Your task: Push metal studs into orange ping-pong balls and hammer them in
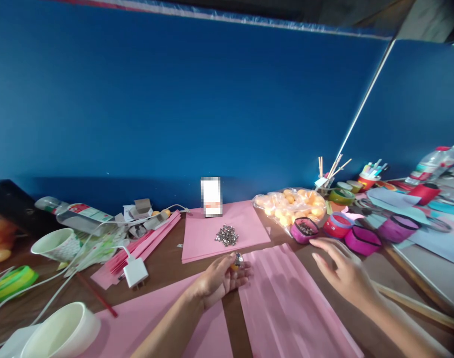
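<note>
Between the fingers and thumb of my left hand (223, 278) is an orange ball (236, 262) with shiny silver bits on its upper side. My right hand (340, 271) is off to the right, fingers apart and holding nothing that I can see. Just beyond its fingertips stands a small magenta fabric container (303, 232) holding dark, shiny bits. A heap of small silver metal pieces (227, 235) lies on a pink sheet (197, 238) ahead of my left hand; they are too small to name exactly. A creased pink sheet (282, 303) spreads between my hands.
Behind the magenta container lies a clear bag of orange balls (290, 204). More small fabric containers (363, 239) line the right side. A white charger (135, 272), a cream bowl (63, 330), a patterned cup (57, 244) and a plastic bottle (81, 216) crowd the left. A blue partition (175, 109) rises behind.
</note>
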`<state>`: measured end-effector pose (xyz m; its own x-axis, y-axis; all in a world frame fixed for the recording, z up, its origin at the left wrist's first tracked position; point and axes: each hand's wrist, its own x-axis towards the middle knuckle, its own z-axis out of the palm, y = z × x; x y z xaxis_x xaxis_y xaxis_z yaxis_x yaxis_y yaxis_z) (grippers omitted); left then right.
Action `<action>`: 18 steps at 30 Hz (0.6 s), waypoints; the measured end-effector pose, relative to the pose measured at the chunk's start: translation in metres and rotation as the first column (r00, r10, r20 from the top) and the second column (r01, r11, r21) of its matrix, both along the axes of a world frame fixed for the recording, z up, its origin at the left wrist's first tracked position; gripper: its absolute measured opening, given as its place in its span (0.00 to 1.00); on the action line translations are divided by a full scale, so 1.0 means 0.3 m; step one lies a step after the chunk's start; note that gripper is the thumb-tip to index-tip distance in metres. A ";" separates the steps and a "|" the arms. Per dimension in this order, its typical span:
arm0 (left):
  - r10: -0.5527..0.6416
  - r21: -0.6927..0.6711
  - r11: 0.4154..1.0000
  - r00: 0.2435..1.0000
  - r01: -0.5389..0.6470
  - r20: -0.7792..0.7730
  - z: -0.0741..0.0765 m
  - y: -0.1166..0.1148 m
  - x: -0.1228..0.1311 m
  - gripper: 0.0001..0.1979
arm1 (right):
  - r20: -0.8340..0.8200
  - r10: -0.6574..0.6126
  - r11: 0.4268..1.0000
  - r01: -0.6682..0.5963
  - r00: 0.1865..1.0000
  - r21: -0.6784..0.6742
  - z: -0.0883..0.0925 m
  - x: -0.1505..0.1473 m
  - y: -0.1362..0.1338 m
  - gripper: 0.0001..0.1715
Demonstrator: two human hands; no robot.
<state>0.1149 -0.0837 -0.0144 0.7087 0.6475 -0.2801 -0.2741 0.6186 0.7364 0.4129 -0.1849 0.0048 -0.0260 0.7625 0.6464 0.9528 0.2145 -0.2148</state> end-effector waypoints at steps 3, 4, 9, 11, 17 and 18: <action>0.046 0.001 0.999 0.999 -0.046 -0.011 0.011 0.007 -0.004 0.16 | 0.143 -0.082 0.990 0.098 0.986 -0.106 -0.044 0.078 -0.080 0.16; 0.069 0.002 0.998 0.998 -0.069 -0.007 0.014 0.010 -0.005 0.16 | 0.179 -0.126 0.980 0.151 0.976 -0.130 -0.060 0.107 -0.103 0.16; 0.215 -0.042 0.976 0.974 -0.213 0.065 0.032 0.025 -0.015 0.13 | 0.288 -0.220 0.929 0.291 0.932 -0.230 -0.119 0.236 -0.196 0.17; 0.242 -0.067 0.970 0.965 -0.236 0.104 0.039 0.028 -0.020 0.14 | 0.293 -0.219 0.926 0.293 0.931 -0.239 -0.129 0.259 -0.222 0.17; 0.273 -0.095 0.960 0.952 -0.262 0.135 0.045 0.027 -0.025 0.16 | 0.299 -0.224 0.922 0.302 0.928 -0.244 -0.129 0.247 -0.244 0.17; 0.280 -0.093 0.959 0.949 -0.268 0.144 0.045 0.027 -0.025 0.16 | 0.303 -0.233 0.920 0.310 0.924 -0.239 -0.129 0.245 -0.244 0.18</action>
